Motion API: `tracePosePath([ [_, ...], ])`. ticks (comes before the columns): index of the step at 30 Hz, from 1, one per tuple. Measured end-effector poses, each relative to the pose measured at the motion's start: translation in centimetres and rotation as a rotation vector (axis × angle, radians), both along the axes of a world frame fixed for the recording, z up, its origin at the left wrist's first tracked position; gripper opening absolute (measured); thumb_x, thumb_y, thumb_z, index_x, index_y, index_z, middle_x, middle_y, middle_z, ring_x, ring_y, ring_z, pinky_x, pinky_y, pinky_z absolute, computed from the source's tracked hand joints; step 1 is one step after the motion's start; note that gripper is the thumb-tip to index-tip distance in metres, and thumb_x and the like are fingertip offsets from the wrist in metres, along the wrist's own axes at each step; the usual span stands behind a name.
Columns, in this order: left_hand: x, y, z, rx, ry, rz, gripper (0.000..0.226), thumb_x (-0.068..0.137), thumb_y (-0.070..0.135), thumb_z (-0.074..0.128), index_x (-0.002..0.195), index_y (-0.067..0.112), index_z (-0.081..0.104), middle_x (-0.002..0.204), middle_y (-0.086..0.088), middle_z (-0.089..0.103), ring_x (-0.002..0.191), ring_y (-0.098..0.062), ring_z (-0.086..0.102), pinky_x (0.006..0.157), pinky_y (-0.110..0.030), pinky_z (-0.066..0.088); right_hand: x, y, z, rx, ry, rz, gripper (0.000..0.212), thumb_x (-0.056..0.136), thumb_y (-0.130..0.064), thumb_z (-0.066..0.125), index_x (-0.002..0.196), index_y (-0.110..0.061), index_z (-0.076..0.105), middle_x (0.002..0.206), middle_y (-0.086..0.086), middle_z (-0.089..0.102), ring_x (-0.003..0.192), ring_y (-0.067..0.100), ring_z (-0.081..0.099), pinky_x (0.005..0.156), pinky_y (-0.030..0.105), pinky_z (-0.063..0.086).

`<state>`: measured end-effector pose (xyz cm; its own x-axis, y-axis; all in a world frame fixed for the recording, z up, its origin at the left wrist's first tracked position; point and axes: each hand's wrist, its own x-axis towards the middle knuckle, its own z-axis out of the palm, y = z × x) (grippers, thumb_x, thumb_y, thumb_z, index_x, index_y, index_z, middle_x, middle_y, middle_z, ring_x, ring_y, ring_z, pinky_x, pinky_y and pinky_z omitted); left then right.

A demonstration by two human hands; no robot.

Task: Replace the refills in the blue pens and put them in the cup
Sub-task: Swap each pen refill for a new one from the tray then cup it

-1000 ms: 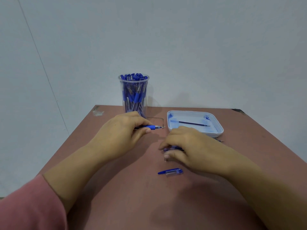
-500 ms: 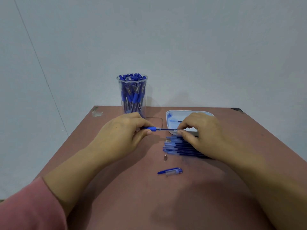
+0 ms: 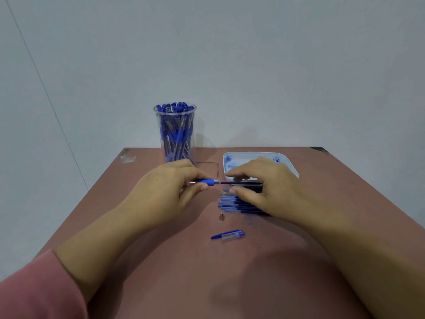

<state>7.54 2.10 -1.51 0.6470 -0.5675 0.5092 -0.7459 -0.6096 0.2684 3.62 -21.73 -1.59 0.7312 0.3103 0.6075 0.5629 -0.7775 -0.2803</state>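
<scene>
Mid-swap: left hand grips the blue-gripped clear plastic pen; right hand, at its three o'clock, pinches the thin dark refill. Next likely needs a straight slide; clear plastic cup stands at eleven o'clock.

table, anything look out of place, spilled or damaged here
Only minor things: a small metal tip and a blue pen cap lie loose on the table, which has a pale scuffed patch at its far left corner. Blue ink smears the white tray.
</scene>
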Motion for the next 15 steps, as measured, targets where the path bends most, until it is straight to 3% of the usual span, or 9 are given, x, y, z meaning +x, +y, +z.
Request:
tracePosePath([
  [4,0.2,0.1,-0.1,-0.014,0.032,0.004,0.036,0.092,0.054,0.044,0.11,0.035,0.07,0.091,0.015,0.059,0.081,-0.006,0.057,0.07,-0.032,0.05,0.2,0.2,-0.2,-0.031,-0.011,0.001,0.019,0.086,-0.025,0.064,0.103,-0.026,0.073,0.083,-0.023,0.063,0.079,-0.01,0.049,0.075,0.005,0.037],
  [9,1.5,1.2,-0.3,-0.017,0.043,0.068,0.021,0.093,0.039,0.058,0.109,0.036,0.071,0.09,0.017,0.06,0.08,0.0,0.054,0.068,-0.02,0.042,0.0,-2.3,-0.3,0.067,0.063,-0.09,0.016,0.086,-0.016,0.071,0.099,-0.024,0.074,0.089,-0.014,0.069,0.084,0.004,0.062,0.08,0.031,0.052],
  [12,1.8,1.4,-0.4,-0.016,0.053,0.078,0.023,0.093,0.041,0.057,0.109,0.036,0.071,0.088,0.018,0.059,0.08,0.001,0.053,0.066,-0.016,0.038,0.1,-2.8,-0.6,0.002,0.13,-0.093,0.015,0.085,-0.022,0.07,0.097,-0.031,0.073,0.087,-0.025,0.065,0.087,0.001,0.06,0.081,0.036,0.052],
  [15,1.7,1.3,-0.4,-0.006,0.057,0.069,0.023,0.093,0.042,0.057,0.11,0.036,0.071,0.09,0.017,0.06,0.08,-0.001,0.054,0.069,-0.021,0.043,0.2,-2.5,-0.6,-0.112,0.227,-0.09,0.015,0.089,-0.032,0.064,0.102,-0.038,0.07,0.086,-0.031,0.061,0.094,-0.002,0.052,0.082,0.034,0.05],
])
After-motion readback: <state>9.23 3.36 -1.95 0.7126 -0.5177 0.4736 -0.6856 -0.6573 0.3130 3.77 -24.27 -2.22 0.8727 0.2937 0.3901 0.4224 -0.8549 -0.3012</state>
